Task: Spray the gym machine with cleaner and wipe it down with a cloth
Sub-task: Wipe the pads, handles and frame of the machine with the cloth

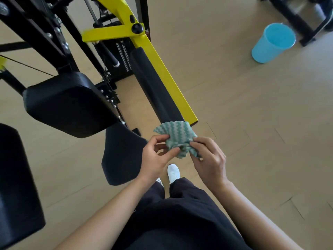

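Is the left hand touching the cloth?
Touching. In the head view, the left hand pinches the left edge of the cloth between thumb and fingers.

both forearms extended forward, left hand point(156, 157) and right hand point(209, 159) close together, fingers pinching
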### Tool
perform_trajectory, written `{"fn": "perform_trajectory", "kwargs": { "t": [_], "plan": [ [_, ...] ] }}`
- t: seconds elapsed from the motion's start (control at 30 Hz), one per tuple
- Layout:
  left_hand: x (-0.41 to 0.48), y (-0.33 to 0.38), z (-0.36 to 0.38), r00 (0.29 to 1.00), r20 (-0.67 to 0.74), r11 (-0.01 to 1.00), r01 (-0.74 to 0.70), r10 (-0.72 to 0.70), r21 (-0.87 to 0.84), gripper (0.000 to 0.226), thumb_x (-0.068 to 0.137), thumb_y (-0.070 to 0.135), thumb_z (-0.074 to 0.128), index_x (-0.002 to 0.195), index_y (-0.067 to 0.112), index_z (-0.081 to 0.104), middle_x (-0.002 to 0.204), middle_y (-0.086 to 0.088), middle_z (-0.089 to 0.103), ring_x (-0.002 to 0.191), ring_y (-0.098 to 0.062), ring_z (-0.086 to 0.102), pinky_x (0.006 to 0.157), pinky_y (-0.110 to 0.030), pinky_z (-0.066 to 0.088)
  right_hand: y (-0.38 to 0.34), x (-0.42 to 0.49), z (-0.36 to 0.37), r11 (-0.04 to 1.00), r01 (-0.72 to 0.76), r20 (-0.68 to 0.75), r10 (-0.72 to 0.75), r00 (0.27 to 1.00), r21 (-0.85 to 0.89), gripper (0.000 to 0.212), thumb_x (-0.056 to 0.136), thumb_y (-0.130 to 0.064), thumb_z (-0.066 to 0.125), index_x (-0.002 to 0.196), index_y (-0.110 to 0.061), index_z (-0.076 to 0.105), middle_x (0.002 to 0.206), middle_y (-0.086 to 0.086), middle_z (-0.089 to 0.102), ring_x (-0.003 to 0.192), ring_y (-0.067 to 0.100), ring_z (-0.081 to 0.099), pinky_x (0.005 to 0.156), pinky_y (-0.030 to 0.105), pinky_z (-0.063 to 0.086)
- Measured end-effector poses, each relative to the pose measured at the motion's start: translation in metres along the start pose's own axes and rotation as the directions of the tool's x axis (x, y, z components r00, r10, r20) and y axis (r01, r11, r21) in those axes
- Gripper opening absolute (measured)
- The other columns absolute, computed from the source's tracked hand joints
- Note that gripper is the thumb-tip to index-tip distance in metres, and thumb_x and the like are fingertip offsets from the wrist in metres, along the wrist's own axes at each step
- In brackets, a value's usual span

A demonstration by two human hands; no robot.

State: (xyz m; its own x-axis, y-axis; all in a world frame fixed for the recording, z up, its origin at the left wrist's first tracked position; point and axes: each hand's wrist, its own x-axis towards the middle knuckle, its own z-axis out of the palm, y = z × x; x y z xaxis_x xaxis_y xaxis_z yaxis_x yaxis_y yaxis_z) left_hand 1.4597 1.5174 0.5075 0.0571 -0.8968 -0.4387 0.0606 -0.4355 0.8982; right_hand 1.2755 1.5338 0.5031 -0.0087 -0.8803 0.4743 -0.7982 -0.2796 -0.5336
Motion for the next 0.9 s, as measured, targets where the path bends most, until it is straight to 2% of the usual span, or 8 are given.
{"fn": "perform_trajectory", "kwargs": {
  "t": [0.1, 0.27, 0.37, 0.47, 0.57, 0.67, 0.8, 0.9],
  "plan": [
    [-0.002, -0.013, 0.01, 0.997, -0.071, 0.999, 0.019, -0.015, 0.049, 0.037, 0.078, 0.007, 0.088, 0.108, 0.011, 0.067, 0.109, -0.009, 0.073, 0.1, -0.028, 0.071, 0.081, -0.027, 0.058, 0.002, -0.006, 0.01, 0.989, -0.138, 0.052, 0.136, 0.989, 0.042, 0.02, 0.074, 0.001, 0.087, 0.091, -0.003, 0.076, 0.097, 0.006, 0.072, 0.08, 0.019, 0.067, 0.068, 0.026, 0.053],
    [0.006, -0.022, 0.022, 0.987, -0.159, 0.99, 0.057, -0.036, 0.129, 0.032, 0.074, 0.004, 0.09, 0.093, 0.016, 0.065, 0.097, -0.004, 0.074, 0.087, -0.018, 0.07, 0.077, -0.029, 0.058, 0.001, -0.008, 0.026, 0.92, -0.349, 0.129, 0.33, 0.935, 0.177, 0.013, 0.075, -0.012, 0.081, 0.087, -0.008, 0.077, 0.086, -0.001, 0.073, 0.071, 0.011, 0.064, 0.064, 0.024, 0.051],
    [0.004, -0.022, 0.027, 0.98, -0.196, 0.977, 0.078, -0.038, 0.2, 0.031, 0.077, 0.006, 0.087, 0.091, 0.023, 0.065, 0.092, 0.008, 0.073, 0.079, -0.009, 0.069, 0.074, -0.029, 0.058, 0.006, -0.01, 0.023, 0.742, -0.619, 0.357, 0.523, 0.774, 0.256, 0.024, 0.073, -0.002, 0.086, 0.092, -0.013, 0.076, 0.081, -0.01, 0.073, 0.072, 0.004, 0.065, 0.068, 0.024, 0.052],
    [0.002, -0.022, 0.031, 0.974, -0.193, 0.982, 0.143, -0.117, 0.124, 0.034, 0.081, 0.003, 0.083, 0.103, 0.02, 0.064, 0.106, -0.004, 0.073, 0.079, -0.009, 0.071, 0.068, -0.028, 0.06, 0.009, -0.002, 0.016, 0.535, -0.783, 0.516, 0.595, 0.616, 0.317, 0.033, 0.075, -0.005, 0.084, 0.1, -0.02, 0.068, 0.089, -0.007, 0.076, 0.081, 0.005, 0.071, 0.074, 0.022, 0.055],
    [-0.003, -0.012, 0.032, 0.966, -0.133, 0.974, 0.211, -0.221, -0.086, 0.041, 0.086, -0.011, 0.069, 0.119, 0.01, 0.06, 0.121, -0.015, 0.069, 0.092, -0.02, 0.075, 0.07, -0.028, 0.06, 0.008, 0.007, 0.006, 0.339, -0.842, 0.609, 0.584, 0.537, 0.419, 0.044, 0.08, -0.006, 0.084, 0.115, -0.022, 0.063, 0.094, 0.003, 0.077, 0.084, 0.014, 0.074, 0.072, 0.027, 0.061],
    [-0.011, 0.005, 0.031, 0.972, -0.116, 0.945, 0.167, -0.206, -0.281, 0.028, 0.094, -0.006, 0.06, 0.12, 0.004, 0.06, 0.113, -0.012, 0.071, 0.097, -0.023, 0.074, 0.077, -0.034, 0.062, -0.001, 0.016, 0.0, 0.277, -0.818, 0.55, 0.628, 0.551, 0.504, 0.03, 0.083, -0.001, 0.082, 0.105, -0.014, 0.066, 0.086, 0.007, 0.076, 0.076, 0.019, 0.073, 0.067, 0.029, 0.059],
    [-0.009, 0.012, 0.029, 0.979, -0.182, 0.976, 0.055, -0.095, -0.211, 0.014, 0.095, -0.005, 0.065, 0.101, 0.006, 0.068, 0.105, -0.015, 0.071, 0.094, -0.022, 0.073, 0.078, -0.034, 0.062, -0.008, 0.017, 0.004, 0.277, -0.798, 0.474, 0.684, 0.555, 0.535, 0.02, 0.082, -0.003, 0.083, 0.092, -0.016, 0.072, 0.083, 0.0, 0.073, 0.075, 0.018, 0.071, 0.07, 0.034, 0.062],
    [-0.001, 0.002, 0.03, 0.966, -0.215, 0.98, 0.105, -0.141, -0.172, 0.012, 0.095, -0.007, 0.063, 0.097, 0.003, 0.068, 0.1, -0.017, 0.07, 0.089, -0.023, 0.072, 0.072, -0.03, 0.061, -0.003, 0.012, 0.014, 0.261, -0.824, 0.482, 0.707, 0.518, 0.502, 0.015, 0.082, -0.006, 0.082, 0.09, -0.013, 0.071, 0.083, 0.002, 0.073, 0.073, 0.018, 0.068, 0.068, 0.035, 0.058]
  ]
}}
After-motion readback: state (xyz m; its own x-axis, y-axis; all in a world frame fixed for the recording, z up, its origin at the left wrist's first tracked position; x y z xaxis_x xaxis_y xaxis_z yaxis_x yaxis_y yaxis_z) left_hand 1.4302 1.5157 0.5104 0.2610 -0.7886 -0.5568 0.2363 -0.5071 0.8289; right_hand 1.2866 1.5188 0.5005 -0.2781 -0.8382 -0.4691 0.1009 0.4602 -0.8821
